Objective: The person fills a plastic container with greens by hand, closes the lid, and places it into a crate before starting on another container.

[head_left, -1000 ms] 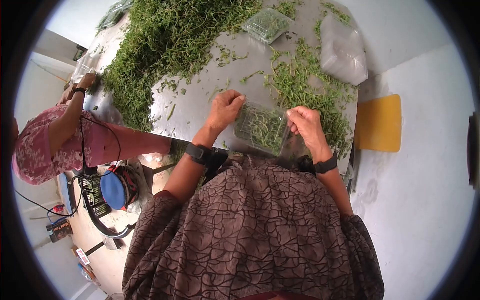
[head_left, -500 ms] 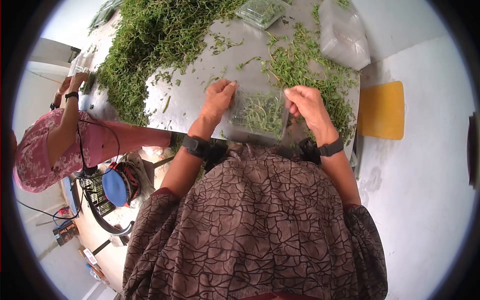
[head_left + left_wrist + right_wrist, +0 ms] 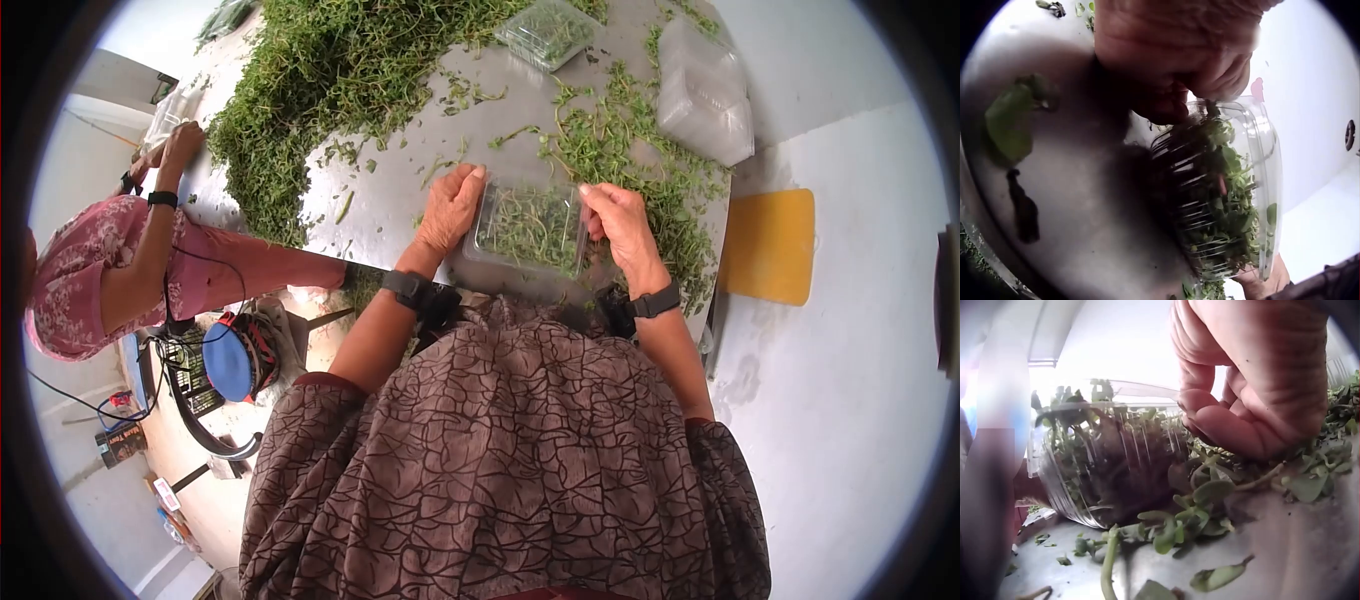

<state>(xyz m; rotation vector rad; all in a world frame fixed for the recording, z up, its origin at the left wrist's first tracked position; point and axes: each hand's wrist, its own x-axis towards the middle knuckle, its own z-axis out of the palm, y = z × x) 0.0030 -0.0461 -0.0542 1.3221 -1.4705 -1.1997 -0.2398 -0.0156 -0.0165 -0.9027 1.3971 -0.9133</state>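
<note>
A clear plastic clamshell box (image 3: 528, 228) filled with leafy green stems sits on the metal table in front of me, its lid over the greens. My left hand (image 3: 452, 208) pinches the box's far left corner between thumb and curled fingers. At the far right corner, my right hand (image 3: 618, 225) grips the rim in the same way. The left wrist view shows the ribbed wall of the box (image 3: 1229, 194) beneath the left fingers. Seen from the right wrist, greens (image 3: 1075, 403) reach up to the lid line, and loose stems (image 3: 1210, 481) lie beside the box.
A large heap of greens (image 3: 340, 90) covers the table's far left, with a smaller spread (image 3: 630, 150) at right. Beyond stand a filled box (image 3: 548, 35) and a stack of plastic boxes (image 3: 705, 95). Another person (image 3: 130, 260) works at left. A yellow panel (image 3: 770, 245) is at right.
The box was slightly skewed and now lies squarer to me, both hands staying at its far corners. The other person's hands at left have shifted. The head view has moved a little.
</note>
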